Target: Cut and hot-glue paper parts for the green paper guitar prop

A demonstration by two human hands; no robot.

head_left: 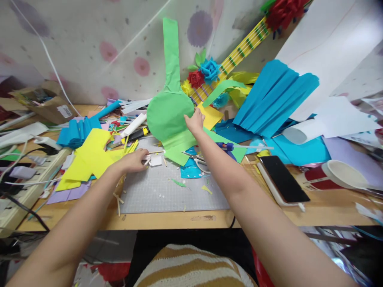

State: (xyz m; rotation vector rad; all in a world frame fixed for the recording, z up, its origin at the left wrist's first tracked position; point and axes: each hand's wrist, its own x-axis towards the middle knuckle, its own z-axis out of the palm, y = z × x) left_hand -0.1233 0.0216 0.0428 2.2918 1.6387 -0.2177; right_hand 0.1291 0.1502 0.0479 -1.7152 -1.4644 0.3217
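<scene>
My right hand (pixel 195 120) grips the right edge of a large green paper cut-out (pixel 167 113) with a round body and a long neck, held upright at the back of the grey cutting mat (pixel 167 191). My left hand (pixel 136 160) rests on the mat's left part, its fingers curled on a thin wooden stick (pixel 155 152) beside a small white piece (pixel 155 160). Yellow paper (pixel 89 157) lies just left of that hand.
Blue pleated paper (pixel 275 99), a yellow paper guitar neck (pixel 239 52) with paper flowers (pixel 206 73), scissors (pixel 197 159), a phone (pixel 283 179), a red paper cup (pixel 332 175), a power strip (pixel 26 187) and many scraps crowd the wooden table (pixel 179 219).
</scene>
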